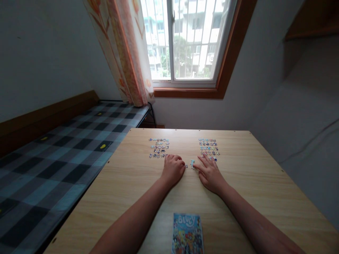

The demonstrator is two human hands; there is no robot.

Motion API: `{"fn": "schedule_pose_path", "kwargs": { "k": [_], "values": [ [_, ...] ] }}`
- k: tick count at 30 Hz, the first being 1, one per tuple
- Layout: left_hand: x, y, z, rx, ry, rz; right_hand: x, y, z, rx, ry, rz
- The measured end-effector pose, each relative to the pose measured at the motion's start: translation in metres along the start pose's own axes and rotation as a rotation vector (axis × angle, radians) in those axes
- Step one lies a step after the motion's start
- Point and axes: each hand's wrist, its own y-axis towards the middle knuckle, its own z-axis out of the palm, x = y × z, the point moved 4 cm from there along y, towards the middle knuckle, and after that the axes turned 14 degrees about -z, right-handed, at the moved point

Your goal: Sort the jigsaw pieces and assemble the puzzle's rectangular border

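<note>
My left hand (174, 168) rests on the wooden table with its fingers curled together. A small jigsaw piece (186, 165) shows at its thumb and fingertips. My right hand (210, 173) lies with fingers spread, one fingertip against a small group of joined pale blue jigsaw pieces (192, 163) between the two hands. Beyond the left hand, rows of loose jigsaw pieces (159, 147) are laid out. Another block of jigsaw pieces (208, 145) lies beyond the right hand, whose fingers reach its near edge.
A blue box or booklet marked "Bluey" (187, 233) lies near me on the table (127, 197). To the left stands a bed with a checked cover (66, 151). A curtain (124, 53) hangs beside the barred window (194, 38) behind the table.
</note>
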Motion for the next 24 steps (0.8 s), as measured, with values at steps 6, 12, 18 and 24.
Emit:
{"fn": "schedule_pose_path", "kwargs": {
  "k": [6,12,18,24],
  "values": [
    [0.0,0.001,0.006,0.053,-0.058,0.082,-0.002,0.0,0.002,0.01,0.014,-0.004],
    [-0.006,-0.002,0.009,0.074,-0.088,0.118,-0.003,0.001,0.002,0.022,0.025,0.012],
    [-0.016,-0.002,0.011,0.081,-0.079,0.126,-0.004,0.002,0.004,0.021,0.022,0.007],
    [-0.022,0.001,0.014,0.062,-0.059,0.149,-0.003,0.002,0.002,0.012,0.027,0.007]
  ]
}}
